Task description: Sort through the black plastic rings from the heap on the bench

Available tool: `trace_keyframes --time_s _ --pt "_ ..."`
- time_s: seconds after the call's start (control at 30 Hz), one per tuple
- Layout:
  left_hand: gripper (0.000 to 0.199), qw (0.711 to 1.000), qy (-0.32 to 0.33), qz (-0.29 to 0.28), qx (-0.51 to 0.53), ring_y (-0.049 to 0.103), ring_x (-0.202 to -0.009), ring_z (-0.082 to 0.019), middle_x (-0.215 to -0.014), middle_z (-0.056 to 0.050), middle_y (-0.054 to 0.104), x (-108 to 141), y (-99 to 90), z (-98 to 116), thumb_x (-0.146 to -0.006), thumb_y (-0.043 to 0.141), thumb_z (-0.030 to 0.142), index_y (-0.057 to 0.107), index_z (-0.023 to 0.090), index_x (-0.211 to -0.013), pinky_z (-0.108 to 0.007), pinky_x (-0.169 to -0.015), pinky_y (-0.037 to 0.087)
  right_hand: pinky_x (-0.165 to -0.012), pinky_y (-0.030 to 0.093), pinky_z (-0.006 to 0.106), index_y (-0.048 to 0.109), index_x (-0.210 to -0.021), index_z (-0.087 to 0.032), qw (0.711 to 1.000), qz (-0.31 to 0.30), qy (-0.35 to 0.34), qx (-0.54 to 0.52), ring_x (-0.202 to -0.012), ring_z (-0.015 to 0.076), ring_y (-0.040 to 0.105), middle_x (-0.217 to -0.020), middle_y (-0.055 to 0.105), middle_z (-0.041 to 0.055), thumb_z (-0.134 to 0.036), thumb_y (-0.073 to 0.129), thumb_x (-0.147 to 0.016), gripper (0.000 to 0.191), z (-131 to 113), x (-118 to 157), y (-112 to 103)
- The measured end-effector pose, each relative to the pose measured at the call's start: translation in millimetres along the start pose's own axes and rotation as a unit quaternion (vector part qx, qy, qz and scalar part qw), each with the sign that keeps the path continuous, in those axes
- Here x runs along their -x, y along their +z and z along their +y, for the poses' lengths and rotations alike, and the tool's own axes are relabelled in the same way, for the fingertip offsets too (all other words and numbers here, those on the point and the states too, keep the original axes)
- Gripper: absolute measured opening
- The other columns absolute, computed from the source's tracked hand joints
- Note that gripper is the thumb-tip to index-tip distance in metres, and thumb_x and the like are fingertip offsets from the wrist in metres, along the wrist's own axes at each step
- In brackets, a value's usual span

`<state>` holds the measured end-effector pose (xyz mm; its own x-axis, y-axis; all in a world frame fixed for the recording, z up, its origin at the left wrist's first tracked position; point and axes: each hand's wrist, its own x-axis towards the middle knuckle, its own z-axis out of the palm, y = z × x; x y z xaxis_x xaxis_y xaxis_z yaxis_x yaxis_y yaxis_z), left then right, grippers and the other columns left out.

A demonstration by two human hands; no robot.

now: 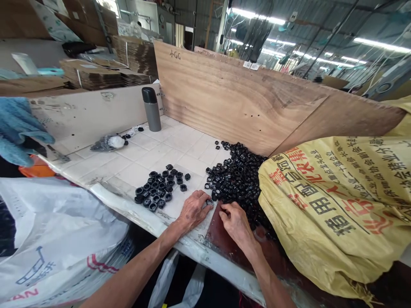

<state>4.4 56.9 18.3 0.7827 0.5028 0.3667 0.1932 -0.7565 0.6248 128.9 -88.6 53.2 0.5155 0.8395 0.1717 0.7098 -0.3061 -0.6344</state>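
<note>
Near the front of the white tabletop (189,149), my left hand (194,209) has its fingertips closed on a small black ring (209,202). Just to the right, my right hand (235,220) is over a dark red sheet (221,239), thumb and fingertips pressed together; whatever is between them is too small to make out. A large pile of black rings (240,171) lies beyond my right hand, against the yellow sack. Left of my left hand, a smaller group of black rings (157,188) is spread on the tabletop.
A grey bottle (152,112) stands in the back corner by a wooden board (224,90). A plastic bag (107,143) lies at the left. The yellow sack (327,205) fills the right side, white sacks (58,239) the lower left. A blue cloth (19,124) hangs over the left edge.
</note>
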Motion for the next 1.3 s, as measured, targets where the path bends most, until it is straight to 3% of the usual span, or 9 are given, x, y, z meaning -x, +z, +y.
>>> trace_keyframes --time_s 0.1,0.2,0.3,0.43,0.7,0.9,1.03,1.13,1.3 --pt "0.017 0.998 -0.004 -0.008 0.065 0.065 -0.082 -0.019 -0.096 -0.005 0.066 -1.3 -2.3 1.7 -0.089 0.062 0.023 0.063 0.021 -0.106 -0.031 -0.078 0.052 -0.066 0.055 0.032 0.07 -0.083 -0.018 0.985 -0.015 0.081 -0.153 -0.066 0.0189 0.066 -0.085 0.067 0.0073 -0.031 0.061 -0.086 0.016 6.0 -9.3 -10.7" --pt "0.019 0.993 -0.026 -0.01 0.116 0.065 -0.077 -0.017 -0.09 -0.003 0.067 -2.4 -7.6 5.7 -0.088 0.064 0.023 0.064 0.02 -0.107 -0.029 -0.074 0.051 -0.069 0.056 0.032 0.067 -0.094 -0.018 0.93 -0.048 0.154 -0.329 -0.068 0.0201 0.07 -0.077 0.071 0.0045 -0.041 0.072 -0.081 0.027 -0.8 -23.3 -19.1" --pt "0.019 0.987 -0.059 0.005 0.149 0.063 -0.073 -0.017 -0.082 -0.002 0.067 -2.8 -13.4 10.2 -0.088 0.065 0.026 0.065 0.019 -0.105 -0.029 -0.072 0.05 -0.071 0.055 0.031 0.067 -0.095 -0.017 0.901 -0.063 0.138 -0.406 -0.07 0.0193 0.069 -0.072 0.071 0.0021 -0.042 0.076 -0.078 0.031 -7.6 -36.4 -17.0" --pt "0.026 0.968 -0.112 0.027 0.225 0.063 -0.073 -0.017 -0.082 -0.002 0.068 -5.1 -17.1 15.5 -0.087 0.066 0.031 0.067 0.02 -0.11 -0.03 -0.072 0.05 -0.067 0.052 0.027 0.072 -0.1 -0.018 0.91 -0.018 0.093 -0.404 -0.066 0.0153 0.063 -0.074 0.068 0.0004 -0.044 0.072 -0.084 0.031 -8.3 -39.2 -3.1" --pt "0.034 0.838 -0.193 -0.017 0.511 0.067 -0.074 -0.017 -0.085 -0.005 0.072 -11.9 -21.7 25.1 -0.081 0.074 0.04 0.07 0.015 -0.103 -0.03 -0.074 0.054 -0.083 0.054 0.033 0.068 -0.099 -0.02 0.861 0.0 0.117 -0.496 -0.084 0.0202 0.068 -0.091 0.072 0.0039 -0.038 0.077 -0.078 0.029 -7.0 -29.3 11.4" --pt "0.034 0.78 -0.2 -0.013 0.592 0.069 -0.076 -0.015 -0.096 -0.005 0.07 -9.6 -18.2 18.3 -0.078 0.079 0.036 0.067 0.016 -0.103 -0.032 -0.08 0.057 -0.085 0.054 0.032 0.073 -0.099 -0.021 0.914 -0.001 0.056 -0.401 -0.093 0.0199 0.064 -0.106 0.067 0.0051 -0.032 0.073 -0.078 0.024 -8.3 -30.3 6.0" --pt "0.037 0.785 -0.197 -0.01 0.587 0.068 -0.077 -0.015 -0.098 -0.006 0.071 -9.9 -18.6 16.8 -0.079 0.078 0.037 0.069 0.016 -0.108 -0.03 -0.081 0.056 -0.082 0.056 0.032 0.066 -0.112 -0.022 0.916 0.005 0.06 -0.397 -0.091 0.0203 0.065 -0.102 0.067 0.0052 -0.035 0.071 -0.08 0.034 -6.5 -29.6 6.8" --pt "0.035 0.792 -0.194 -0.01 0.579 0.066 -0.078 -0.013 -0.096 -0.005 0.071 -11.0 -20.2 17.5 -0.08 0.078 0.035 0.071 0.016 -0.108 -0.028 -0.081 0.054 -0.074 0.057 0.03 0.063 -0.103 -0.021 0.919 0.018 0.062 -0.388 -0.08 0.0181 0.065 -0.093 0.066 0.0038 -0.035 0.073 -0.08 0.028 -3.2 -28.7 8.0" --pt "0.037 0.795 -0.201 -0.02 0.572 0.068 -0.081 -0.016 -0.101 -0.007 0.073 -11.7 -21.1 19.9 -0.079 0.078 0.036 0.071 0.016 -0.11 -0.031 -0.083 0.055 -0.082 0.057 0.031 0.071 -0.105 -0.022 0.958 0.018 -0.038 -0.283 -0.095 0.0201 0.064 -0.109 0.064 0.0071 -0.03 0.064 -0.089 0.019 -0.6 -28.3 8.0"
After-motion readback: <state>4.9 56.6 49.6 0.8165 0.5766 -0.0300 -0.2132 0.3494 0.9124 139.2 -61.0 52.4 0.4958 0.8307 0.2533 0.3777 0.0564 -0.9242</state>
